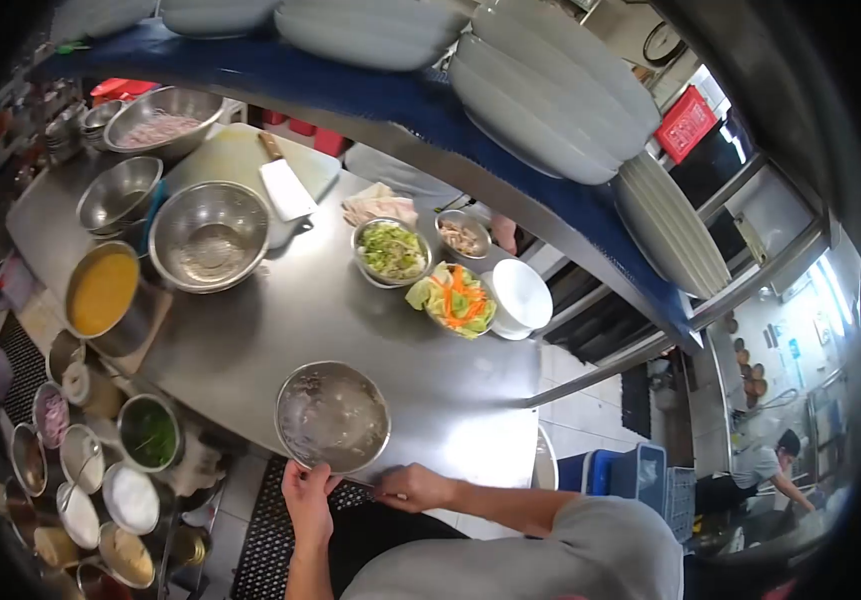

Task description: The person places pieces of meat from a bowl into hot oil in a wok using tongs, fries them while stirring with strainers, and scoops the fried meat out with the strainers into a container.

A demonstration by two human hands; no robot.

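Note:
A steel bowl (pixel 333 417) with whitish residue inside rests at the front edge of the steel table (pixel 250 340). My left hand (pixel 307 500) pinches the near rim of this bowl. To the right of it, my right hand (pixel 412 489) is closed at the table's edge, and what it holds, if anything, is too small to name. Farther back stand a bowl of chopped greens (pixel 390 250), a bowl of lettuce and carrot strips (pixel 455 300), a small bowl of meat pieces (pixel 462 235) and white bowls (pixel 520 298).
A cleaver (pixel 287 190) lies on a cutting board (pixel 220 165). An empty large bowl (pixel 209 237) and a pot of yellow liquid (pixel 103 290) stand left. Ingredient containers crowd the lower left. A blue shelf (pixel 350 110) with stacked plates hangs overhead. Another person (pixel 760 475) works far right.

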